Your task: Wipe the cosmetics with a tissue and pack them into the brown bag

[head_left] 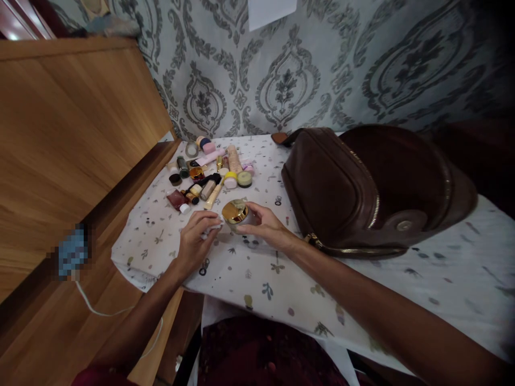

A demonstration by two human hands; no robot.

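Observation:
My right hand [265, 226] grips a round jar [236, 213] with a shiny gold lid, its fingers and thumb around the jar's right side. Close to the jar's left side, my left hand [199, 236] is closed on a small white wad [212, 229], perhaps tissue or cloth. Just beyond both hands lies a cluster of small cosmetics: a cream tube [214, 196], a jar with a pale green lid [244, 179], a yellow-rimmed jar [230, 180] and a dark red pouch-like item [177, 200] with a white cap.
A large brown leather bag [330, 187] with open zips stands on the right of the patterned white tablecloth [257, 279]. Wooden furniture [80, 107] borders the table on the left. A white cable [100, 312] runs from a blurred blue object. Patterned curtain-like fabric hangs behind.

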